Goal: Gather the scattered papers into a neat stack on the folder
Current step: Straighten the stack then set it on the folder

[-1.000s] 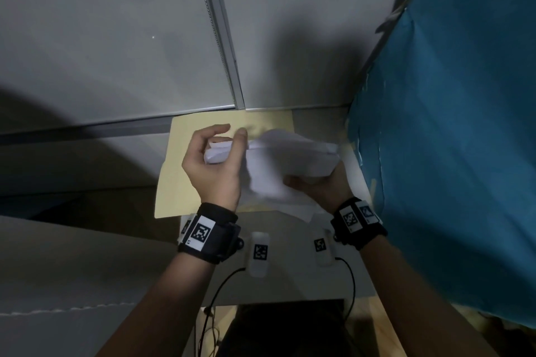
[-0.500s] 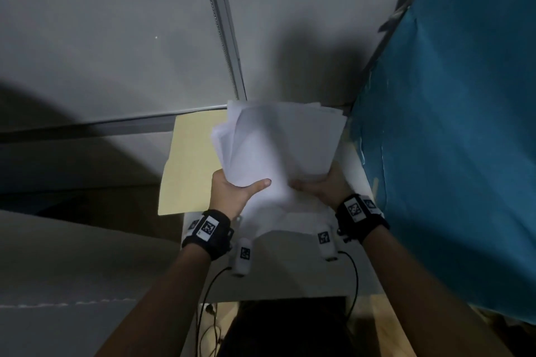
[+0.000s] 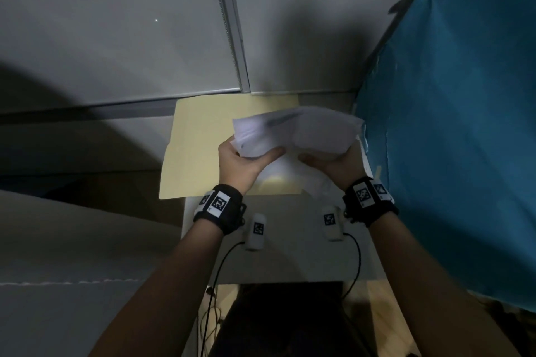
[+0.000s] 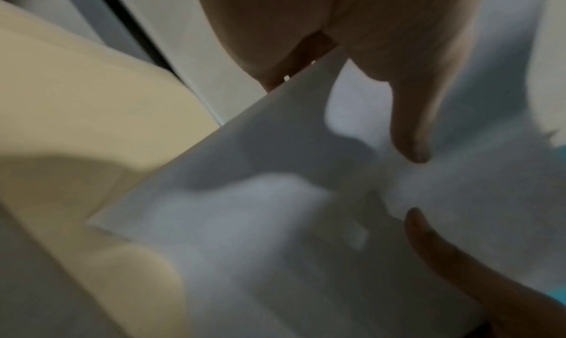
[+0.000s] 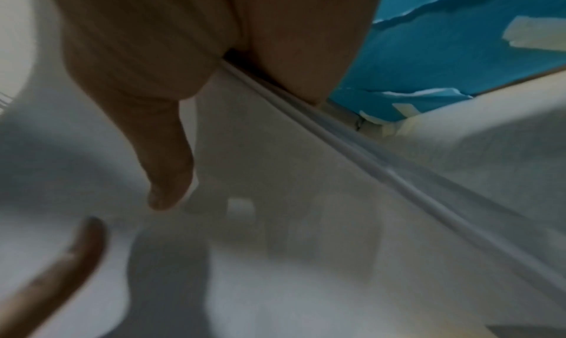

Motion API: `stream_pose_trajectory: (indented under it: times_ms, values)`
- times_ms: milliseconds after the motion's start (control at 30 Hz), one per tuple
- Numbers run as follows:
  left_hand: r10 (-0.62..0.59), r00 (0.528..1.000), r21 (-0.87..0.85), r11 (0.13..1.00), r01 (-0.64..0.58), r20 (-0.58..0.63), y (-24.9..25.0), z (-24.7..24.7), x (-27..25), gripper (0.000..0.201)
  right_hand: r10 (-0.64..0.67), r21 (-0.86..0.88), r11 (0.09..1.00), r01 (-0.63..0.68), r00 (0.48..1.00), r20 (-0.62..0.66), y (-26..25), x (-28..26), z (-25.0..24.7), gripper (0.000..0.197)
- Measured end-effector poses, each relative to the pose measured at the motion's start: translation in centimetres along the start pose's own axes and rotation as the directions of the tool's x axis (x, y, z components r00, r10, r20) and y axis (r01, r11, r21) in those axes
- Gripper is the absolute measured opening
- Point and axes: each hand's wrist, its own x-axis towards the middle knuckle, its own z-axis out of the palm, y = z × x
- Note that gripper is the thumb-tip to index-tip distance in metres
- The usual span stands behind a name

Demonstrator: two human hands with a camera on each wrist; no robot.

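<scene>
A bundle of white papers (image 3: 295, 132) is held in the air over the right half of a pale yellow folder (image 3: 197, 151) that lies flat on the table. My left hand (image 3: 246, 158) grips the bundle's near left edge, thumb on top. My right hand (image 3: 333, 161) grips its near right edge. The sheets are fanned and uneven, tilted away from me. In the left wrist view the papers (image 4: 275, 222) fill the picture with the folder (image 4: 92, 115) at the left. The right wrist view shows my thumb lying on the papers (image 5: 306, 222).
A grey wall panel with a metal strip (image 3: 232, 38) stands right behind the folder. A blue sheet (image 3: 449, 124) hangs close on the right. The folder overhangs the left edge of the small white table (image 3: 290, 264). One more white sheet (image 3: 316, 188) lies under my right hand.
Half a second ago the papers stood upright on edge over the folder. Now they are tipped back and lower, and both hands have shifted to their near edge.
</scene>
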Motion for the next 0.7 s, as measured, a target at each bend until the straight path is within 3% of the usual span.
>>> stream_pose_trajectory:
  times_ms: [133, 233, 300, 400, 433, 500, 567, 600, 667, 700]
  values:
    - [-0.203, 0.978, 0.111, 0.974, 0.197, 0.040, -3.6, 0.8, 0.9, 0.055, 0.115, -0.152, 0.983, -0.102, 0.990, 0.079, 2.7, 0.5, 1.0, 0.035]
    - [-0.228, 0.971, 0.124, 0.968, 0.218, 0.069, -4.0, 0.4, 0.5, 0.045, 0.188, -0.214, 0.960, -0.182, 0.982, 0.006, 3.8, 0.8, 0.7, 0.028]
    - [-0.143, 0.987, 0.077, 0.988, 0.137, 0.076, -2.7, -0.8, -0.1, 0.056, 0.189, -0.262, 0.946, -0.190, 0.982, -0.030, 3.1, 0.9, -0.5, 0.022]
    - [0.097, 0.995, 0.137, 0.986, -0.096, -0.003, -0.1, -4.1, 0.0, 0.112, 0.126, -0.524, 0.848, -0.083, 0.991, 0.047, 1.5, 0.8, -3.4, 0.021]
    - [0.183, 0.983, 0.190, 0.965, -0.184, 0.023, 0.7, -5.1, 0.1, 0.126, 0.110, -0.631, 0.776, -0.015, 0.988, 0.111, 0.9, 0.7, -4.0, 0.020]
    - [0.287, 0.935, 0.280, 0.899, -0.338, 0.207, 2.7, -6.1, 0.1, 0.141, 0.123, -0.779, 0.617, 0.112, 0.964, 0.235, 0.2, 0.7, -4.3, 0.012]
    - [0.261, 0.885, 0.391, 0.823, -0.413, 0.385, 3.7, -5.7, 0.2, 0.131, 0.162, -0.825, 0.520, 0.220, 0.923, 0.348, -0.4, 0.6, -3.4, 0.012]
    - [0.200, 0.872, 0.432, 0.806, -0.406, 0.447, 3.7, -5.1, 0.1, 0.110, 0.161, -0.820, 0.503, 0.272, 0.903, 0.399, -0.6, 0.6, -2.7, 0.017]
    - [0.080, 0.876, 0.488, 0.805, -0.338, 0.475, 2.7, -3.9, 0.3, 0.045, 0.152, -0.789, 0.524, 0.321, 0.876, 0.458, -0.9, 0.3, -1.6, 0.025]
    - [0.037, 0.894, 0.494, 0.822, -0.282, 0.447, 1.8, -3.8, 0.4, 0.039, 0.150, -0.763, 0.566, 0.314, 0.870, 0.469, -0.7, 0.4, -1.6, 0.025]
